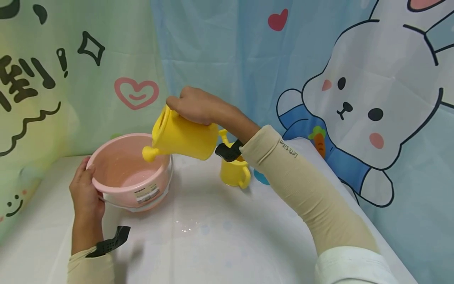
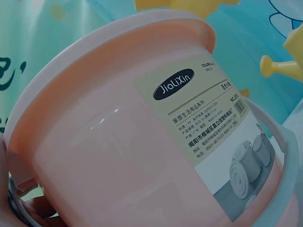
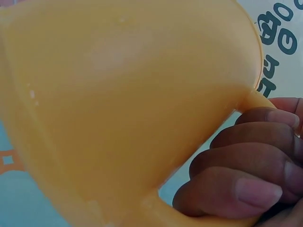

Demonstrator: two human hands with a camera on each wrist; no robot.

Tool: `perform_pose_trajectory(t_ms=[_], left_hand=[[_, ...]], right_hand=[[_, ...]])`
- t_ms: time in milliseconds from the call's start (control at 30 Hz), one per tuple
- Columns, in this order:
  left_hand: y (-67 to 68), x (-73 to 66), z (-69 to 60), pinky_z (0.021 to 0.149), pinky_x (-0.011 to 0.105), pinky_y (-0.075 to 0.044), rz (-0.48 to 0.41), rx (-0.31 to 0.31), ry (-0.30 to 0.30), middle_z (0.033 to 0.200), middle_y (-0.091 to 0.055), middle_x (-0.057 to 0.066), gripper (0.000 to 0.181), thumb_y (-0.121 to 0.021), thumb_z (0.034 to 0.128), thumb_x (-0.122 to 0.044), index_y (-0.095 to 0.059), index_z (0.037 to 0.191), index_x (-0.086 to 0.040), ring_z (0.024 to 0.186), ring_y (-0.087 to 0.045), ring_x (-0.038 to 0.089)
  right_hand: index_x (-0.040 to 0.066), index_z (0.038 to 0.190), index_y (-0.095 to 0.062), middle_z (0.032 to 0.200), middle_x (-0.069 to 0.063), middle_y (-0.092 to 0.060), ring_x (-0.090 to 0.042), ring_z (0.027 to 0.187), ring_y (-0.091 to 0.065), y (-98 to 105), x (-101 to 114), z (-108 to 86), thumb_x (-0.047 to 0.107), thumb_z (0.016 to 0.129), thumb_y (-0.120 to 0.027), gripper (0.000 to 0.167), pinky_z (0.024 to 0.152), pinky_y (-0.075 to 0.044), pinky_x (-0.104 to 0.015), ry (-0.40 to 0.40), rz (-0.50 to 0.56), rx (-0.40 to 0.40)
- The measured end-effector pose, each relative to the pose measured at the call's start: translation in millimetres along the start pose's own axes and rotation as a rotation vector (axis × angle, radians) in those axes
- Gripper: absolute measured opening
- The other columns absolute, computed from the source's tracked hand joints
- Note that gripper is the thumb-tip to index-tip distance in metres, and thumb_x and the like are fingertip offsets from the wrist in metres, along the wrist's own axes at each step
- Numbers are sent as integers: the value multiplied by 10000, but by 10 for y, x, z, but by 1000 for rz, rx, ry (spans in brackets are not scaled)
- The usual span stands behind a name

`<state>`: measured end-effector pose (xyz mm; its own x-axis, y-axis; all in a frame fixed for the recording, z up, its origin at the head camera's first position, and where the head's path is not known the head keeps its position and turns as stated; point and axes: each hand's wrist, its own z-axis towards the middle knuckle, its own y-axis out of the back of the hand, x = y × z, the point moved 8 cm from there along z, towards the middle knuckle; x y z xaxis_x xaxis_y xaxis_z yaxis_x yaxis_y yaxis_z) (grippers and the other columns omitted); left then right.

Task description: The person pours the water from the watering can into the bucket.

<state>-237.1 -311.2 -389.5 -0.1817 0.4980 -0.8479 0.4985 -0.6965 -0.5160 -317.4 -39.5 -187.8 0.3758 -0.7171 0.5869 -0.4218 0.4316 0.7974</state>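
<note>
In the head view my right hand grips the handle of a yellow watering can, tilted with its spout head over the pink bucket. The right wrist view shows curled fingers around the handle of the can. My left hand holds the bucket's left side at the rim, thumb on the rim. The bucket leans slightly and fills the left wrist view, its label facing the camera, with part of the left hand at the lower left.
A second yellow watering can stands on the white table, right of the bucket, partly behind my right wrist. A blue round object lies beside it. Water drops are on the tabletop. A printed curtain hangs behind.
</note>
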Motion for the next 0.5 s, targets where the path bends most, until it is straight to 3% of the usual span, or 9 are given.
perform_pose_trajectory(t_ms=[500], left_hand=[[1,1,-5,847,230,-485,4,11,-2,1506,-373,34,436,-492,1025,-209,-458,1458,-174,1312,-441,206]], right_hand=[[92,672,-431,620,-30,-379,-159,491,-354,6,87,-4,339,1001,-369,416,487,-355,-250,28,-24,0]])
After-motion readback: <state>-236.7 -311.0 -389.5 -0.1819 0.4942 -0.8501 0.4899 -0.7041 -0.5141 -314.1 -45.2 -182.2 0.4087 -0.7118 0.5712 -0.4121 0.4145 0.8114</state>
